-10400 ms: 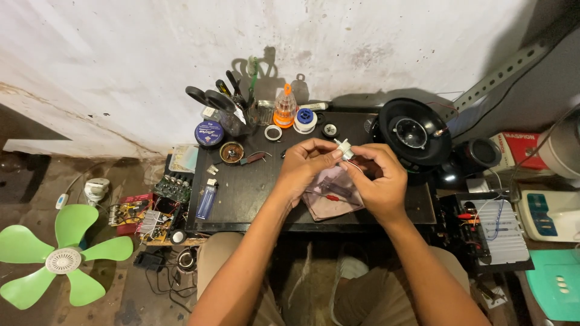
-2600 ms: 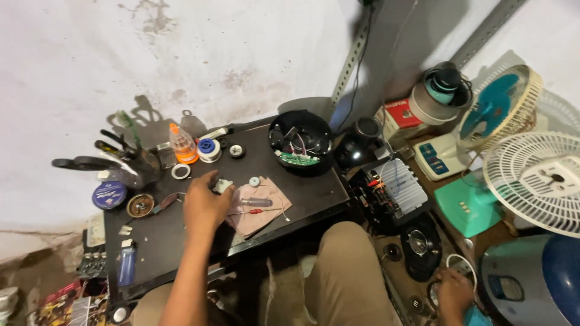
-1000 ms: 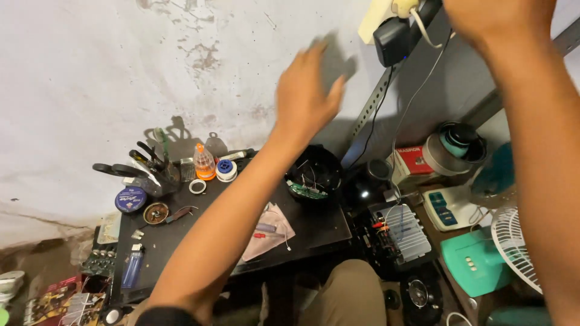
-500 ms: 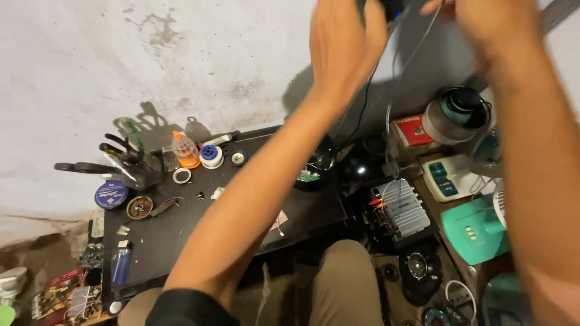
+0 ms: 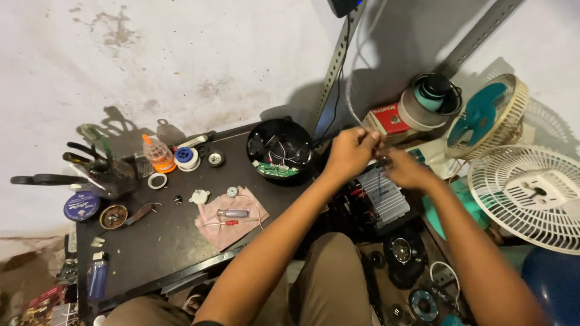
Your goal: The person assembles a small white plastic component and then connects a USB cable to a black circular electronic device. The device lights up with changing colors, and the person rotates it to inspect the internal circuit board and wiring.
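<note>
**Both hands meet on a cable beside the work table**

Stained white wall backs a low black table (image 5: 151,241) crowded with repair clutter, and fans and parts lie on the floor to our right.

From the head camera, our left hand (image 5: 350,152) and right hand (image 5: 406,170) come together just past the table's right edge, above a finned metal block (image 5: 380,193). The left hand sits higher and nearer the wall; its fingers are pressed together, pinching a thin pale cable (image 5: 352,90). That cable runs upward from the pinch, its long axis nearly vertical, climbing beside a slanted metal rail (image 5: 335,72) toward a dark device at the top edge. The right hand lies just below and to the right, almost touching the left; its fingers curl inward, but we cannot tell what they hold.

The cable looks slim, light grey and slightly slack.

On the table, well apart from both hands, sit a round black housing (image 5: 279,150) with a green board inside, a pink cloth (image 5: 232,218) bearing a small screwdriver (image 5: 232,213), an orange-capped bottle (image 5: 158,154) and a blue tin (image 5: 81,206).
</note>
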